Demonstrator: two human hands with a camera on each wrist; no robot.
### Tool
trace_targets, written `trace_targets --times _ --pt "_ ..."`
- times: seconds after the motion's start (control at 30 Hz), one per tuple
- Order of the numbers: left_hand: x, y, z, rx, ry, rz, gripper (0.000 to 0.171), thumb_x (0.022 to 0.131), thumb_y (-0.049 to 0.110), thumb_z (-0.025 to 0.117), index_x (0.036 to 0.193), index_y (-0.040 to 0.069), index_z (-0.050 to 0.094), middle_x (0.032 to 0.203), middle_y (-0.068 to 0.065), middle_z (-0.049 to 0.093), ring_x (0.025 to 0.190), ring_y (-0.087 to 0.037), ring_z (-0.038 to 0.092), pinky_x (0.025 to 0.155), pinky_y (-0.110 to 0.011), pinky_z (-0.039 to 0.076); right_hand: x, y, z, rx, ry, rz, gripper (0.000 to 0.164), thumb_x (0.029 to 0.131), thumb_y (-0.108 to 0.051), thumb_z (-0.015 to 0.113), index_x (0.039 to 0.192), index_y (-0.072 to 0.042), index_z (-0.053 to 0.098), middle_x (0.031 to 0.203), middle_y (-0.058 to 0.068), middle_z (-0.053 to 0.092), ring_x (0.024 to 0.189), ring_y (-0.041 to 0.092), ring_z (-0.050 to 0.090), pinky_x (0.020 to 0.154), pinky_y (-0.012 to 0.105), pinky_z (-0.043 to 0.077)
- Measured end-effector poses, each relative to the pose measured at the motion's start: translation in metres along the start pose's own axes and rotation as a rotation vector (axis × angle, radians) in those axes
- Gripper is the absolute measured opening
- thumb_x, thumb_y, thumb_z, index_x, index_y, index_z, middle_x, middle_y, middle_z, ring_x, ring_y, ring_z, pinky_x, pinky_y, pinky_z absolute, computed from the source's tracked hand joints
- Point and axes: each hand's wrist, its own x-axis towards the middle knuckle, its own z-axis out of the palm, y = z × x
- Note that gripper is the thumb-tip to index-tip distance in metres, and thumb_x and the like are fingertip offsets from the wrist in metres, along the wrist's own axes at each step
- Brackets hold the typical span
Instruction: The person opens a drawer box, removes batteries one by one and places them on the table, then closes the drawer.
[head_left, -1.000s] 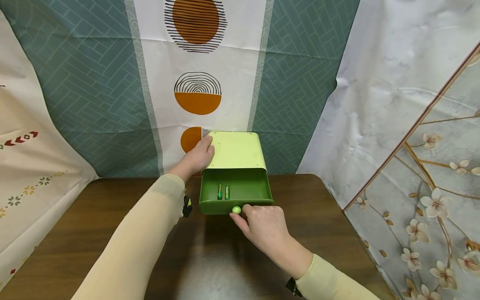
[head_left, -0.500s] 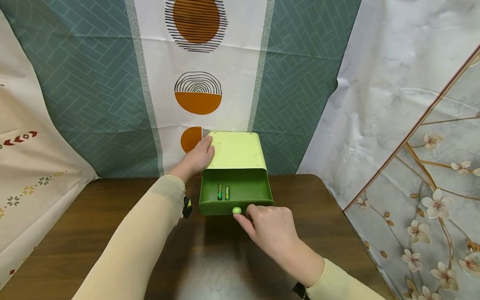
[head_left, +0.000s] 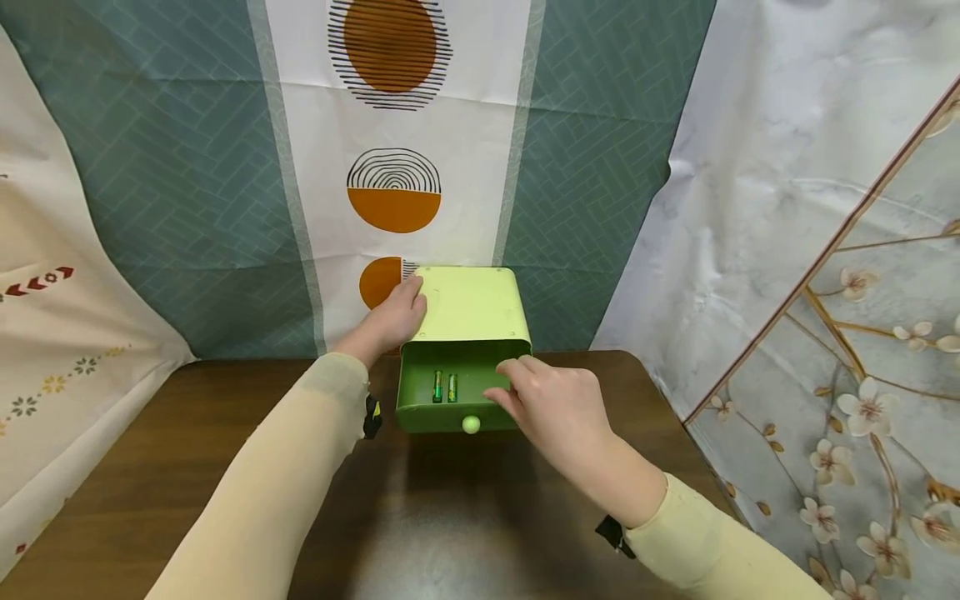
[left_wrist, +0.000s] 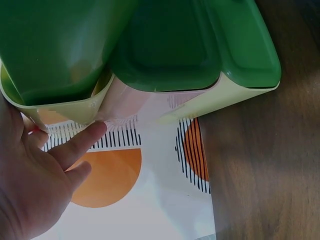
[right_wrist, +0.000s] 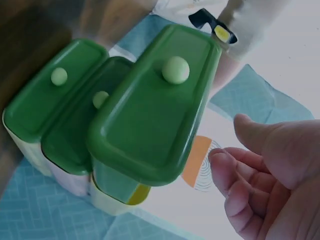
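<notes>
A small drawer cabinet [head_left: 472, 302] with a pale yellow-green top stands at the back of the table. Its green top drawer [head_left: 427, 420] is pulled out, showing a round light-green knob [head_left: 471, 425]. Inside, on the left, lie two small green batteries [head_left: 438, 387]. My left hand [head_left: 392, 321] rests against the cabinet's upper left edge; in the left wrist view its fingers [left_wrist: 82, 145] lie along the side. Over the drawer's right front corner is my right hand [head_left: 558, 408], off the knob and holding nothing. Its fingers are loosely curled in the right wrist view.
Two lower green drawers, a middle one [right_wrist: 70, 145] and a bottom one [right_wrist: 37, 107], are pushed in below the top drawer. The dark wooden table [head_left: 247, 467] reaches back to a patterned cloth [head_left: 585, 167]. A flowered cloth [head_left: 840, 400] hangs at the right.
My right hand has let go of the drawer knob and moved up and to the right, over the drawer's edge. The left hand stays on the cabinet, and the drawer remains pulled out.
</notes>
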Motion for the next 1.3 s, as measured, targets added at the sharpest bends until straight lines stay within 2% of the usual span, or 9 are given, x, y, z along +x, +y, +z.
trace_targets --times 0.27,0.47,0.77,1.1,1.3 --pt "-0.002 -0.001 0.002 0.0 -0.001 0.008 0.066 0.12 0.033 0.017 0.177 0.001 0.005 0.185 -0.017 -0.001 0.17 -0.033 -0.002 0.136 -0.052 0.006 0.023 0.005 0.009 0.047 -0.191 0.046 0.039 0.085 -0.042 0.096 0.111 -0.017 0.082 0.085 -0.008 0.071 0.065 0.009 0.068 0.049 0.03 0.049" --pt "0.0 -0.003 0.003 0.001 0.005 0.002 0.066 0.12 0.034 0.017 0.177 0.002 0.005 0.185 -0.016 -0.001 0.17 -0.032 -0.001 0.136 -0.051 0.007 0.037 0.007 0.017 0.06 -0.313 0.066 0.041 0.085 -0.046 0.096 0.113 -0.019 0.083 0.088 -0.009 0.072 0.072 0.011 0.07 0.053 0.033 0.052" --pt "-0.004 0.002 0.003 -0.006 0.02 -0.003 0.065 0.12 0.032 0.019 0.177 0.001 0.007 0.185 -0.017 0.002 0.17 -0.032 0.001 0.136 -0.05 0.007 0.056 0.013 0.031 0.14 -0.554 0.107 0.048 0.087 -0.047 0.094 0.123 -0.018 0.083 0.096 -0.005 0.078 0.083 0.013 0.074 0.065 0.04 0.059" --pt "-0.003 0.002 0.004 -0.013 0.031 -0.002 0.065 0.12 0.032 0.021 0.177 0.001 0.009 0.185 -0.016 0.003 0.17 -0.031 0.002 0.136 -0.051 0.008 0.066 0.014 0.048 0.207 -0.774 0.135 0.048 0.09 -0.049 0.092 0.127 -0.019 0.083 0.084 -0.016 0.073 0.083 0.009 0.072 0.076 0.038 0.06" --pt "-0.001 0.002 0.003 -0.002 0.025 -0.01 0.066 0.12 0.034 0.02 0.177 0.002 0.009 0.185 -0.014 0.002 0.17 -0.03 0.002 0.136 -0.051 0.008 0.069 0.014 0.059 0.248 -0.845 0.144 0.052 0.091 -0.051 0.091 0.13 -0.018 0.08 0.08 -0.015 0.069 0.077 0.007 0.068 0.075 0.036 0.059"
